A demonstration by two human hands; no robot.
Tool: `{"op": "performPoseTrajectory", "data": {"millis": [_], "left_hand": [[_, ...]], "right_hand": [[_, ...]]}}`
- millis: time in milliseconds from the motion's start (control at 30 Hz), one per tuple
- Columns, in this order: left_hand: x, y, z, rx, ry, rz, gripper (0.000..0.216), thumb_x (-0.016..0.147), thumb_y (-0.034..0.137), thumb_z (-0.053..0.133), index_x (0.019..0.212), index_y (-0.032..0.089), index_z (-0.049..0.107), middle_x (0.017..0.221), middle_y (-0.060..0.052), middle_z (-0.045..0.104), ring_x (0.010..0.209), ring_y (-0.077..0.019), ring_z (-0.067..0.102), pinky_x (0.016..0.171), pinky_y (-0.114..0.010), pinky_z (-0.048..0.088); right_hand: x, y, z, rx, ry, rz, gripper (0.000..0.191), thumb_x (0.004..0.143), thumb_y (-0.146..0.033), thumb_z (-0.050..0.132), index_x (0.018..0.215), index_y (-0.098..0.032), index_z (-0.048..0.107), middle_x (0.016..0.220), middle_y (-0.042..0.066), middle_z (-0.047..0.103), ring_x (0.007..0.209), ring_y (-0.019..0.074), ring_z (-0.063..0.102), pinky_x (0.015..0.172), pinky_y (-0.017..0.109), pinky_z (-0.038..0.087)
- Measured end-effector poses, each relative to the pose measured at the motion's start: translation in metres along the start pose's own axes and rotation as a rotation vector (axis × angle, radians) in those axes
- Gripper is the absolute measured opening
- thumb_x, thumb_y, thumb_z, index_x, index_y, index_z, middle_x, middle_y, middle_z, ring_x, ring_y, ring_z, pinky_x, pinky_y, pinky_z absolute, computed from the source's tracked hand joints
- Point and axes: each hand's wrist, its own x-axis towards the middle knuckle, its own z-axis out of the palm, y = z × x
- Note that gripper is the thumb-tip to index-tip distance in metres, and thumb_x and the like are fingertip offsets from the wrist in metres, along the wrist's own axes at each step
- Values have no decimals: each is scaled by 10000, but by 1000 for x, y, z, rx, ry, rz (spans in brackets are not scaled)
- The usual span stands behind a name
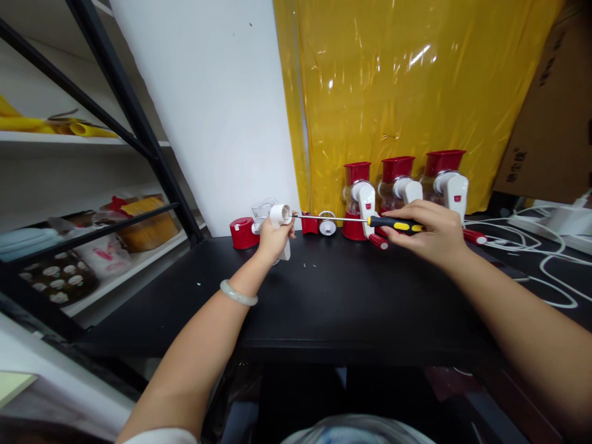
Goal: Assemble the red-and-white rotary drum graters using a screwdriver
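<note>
My left hand [274, 239] is closed round a white plastic part [279, 214] with a round open socket at its top, and its lower end shows beneath my fingers. My right hand [428, 231] grips a screwdriver [398, 226] by its black and yellow handle. The long shaft points left, and its tip is at the socket's opening; whether it touches a screw inside is hidden. Beside my left hand are a red round base [243, 233] and a clear plastic piece [263, 208]. A red part [309, 223] and a round white piece [327, 225] stand behind the shaft.
Three red and white rotary graters [355, 200] stand along the yellow sheeting [407, 92]. Tiny pale bits, perhaps screws [304, 265], lie on the black table [351, 302]. White cables [531, 240] tangle at the right. A black-framed shelf [139, 145] borders the left.
</note>
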Motion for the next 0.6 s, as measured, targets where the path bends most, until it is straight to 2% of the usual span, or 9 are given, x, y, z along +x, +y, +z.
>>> {"op": "performPoseTrajectory", "data": {"millis": [200,333,467,600], "left_hand": [[1,-3,-1,66,22,31,225,708,198,696,910,108,654,515,48,539,430,-85,494,464,-219,449],[2,-4,-2,89,44,37,218,710,206,706,901,116,651,521,46,542,435,-88,495,465,-221,452],[2,-5,-2,94,49,28,207,721,206,707,900,122,647,516,49,536,433,-89,496,469,-220,449],[1,-3,-1,109,49,3,203,723,212,711,896,127,647,520,55,524,430,-86,492,474,-223,459]], "right_hand": [[0,2,0,20,-13,14,153,736,-322,751,886,-297,735,807,31,714,701,220,668,655,388,545],[2,3,0,81,-50,69,184,753,-332,738,928,-277,724,880,47,717,797,243,679,740,423,554],[5,7,1,144,-75,208,210,764,-359,722,944,-253,702,968,68,690,918,260,669,829,455,551],[4,14,3,215,-136,392,232,768,-365,717,957,-238,672,980,60,681,911,244,674,834,436,556]]}}
